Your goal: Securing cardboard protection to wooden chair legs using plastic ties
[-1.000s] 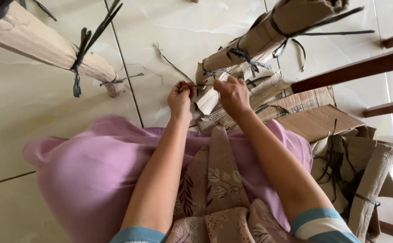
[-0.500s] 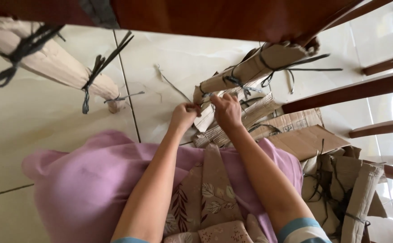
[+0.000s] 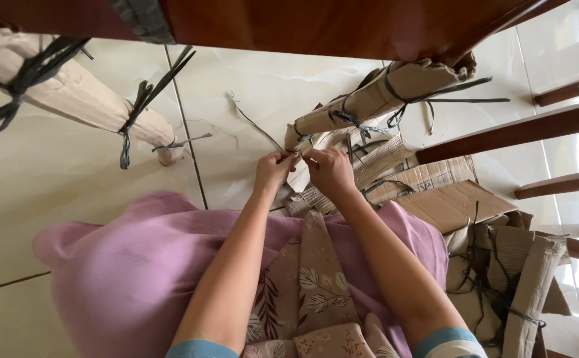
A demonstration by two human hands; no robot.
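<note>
Meanwhile, the strap (image 3: 256, 124) was still pinched by both hands, left (image 3: 273, 170) and right (image 3: 329, 171), at the cardboard roll (image 3: 316, 174); only the view had dropped, so the tying seemed unfinished.

Glossy cream floor tiles (image 3: 71, 199) reflect daylight beneath dark wooden furniture (image 3: 316, 26).

Pale tiled floor (image 3: 104, 199) bears flattened cardboard pieces (image 3: 448, 202) and a cardboard-wrapped leg (image 3: 375, 99).

Pink-purple cloth (image 3: 124, 278), beige leaf-patterned fabric (image 3: 313, 285), brown cardboard wrap (image 3: 375, 99), dark grey strings (image 3: 140, 106), cream marbled floor tiles (image 3: 57, 185)
</note>
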